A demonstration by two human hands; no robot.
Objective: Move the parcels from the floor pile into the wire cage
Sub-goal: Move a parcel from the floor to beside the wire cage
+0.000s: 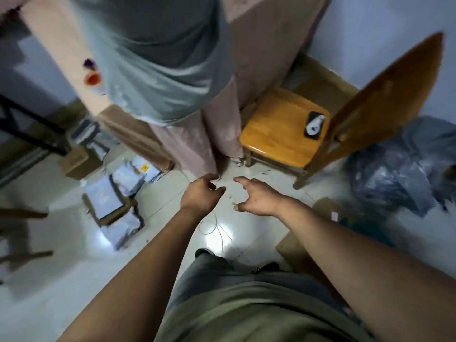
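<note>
- Your left grip (202, 193) hangs over the pale shiny floor (74, 267); its fingers are loosely curled; it holds nothing.
- Your right grip (259, 198) is just beside it with a small gap between them; its fingers are spread wide; it holds nothing too.
- The pile of grey-white plastic bag parcels and brown cardboard boxes (116, 191) lies on the floor to the left of both grips; no grip touches it.
- Your left grip is the nearer one; I think it should go first, out to the left and down; the right grip has farther to go.
- The pile is long; it runs from its far end, near the feet of the other person in pink-brown trousers (187, 149), back toward you.
- Near you, a flat pale grey parcel (103, 197) lies on top of a brown box; it looks easy to take by its two sides; I guess the bag parcels are soft and slippery and the boxes stiff.
- A plain brown cardboard box (76, 161) sits at the far left edge of the pile.
- The picture is blurry; you cannot read labels or count the parcels.
- No wire cage shows; I cannot tell where it stands.
- A yellow-brown wooden chair (278, 134) and a heap of dark grey plastic bags (394, 174) are on the right, well apart from the pile.
</note>
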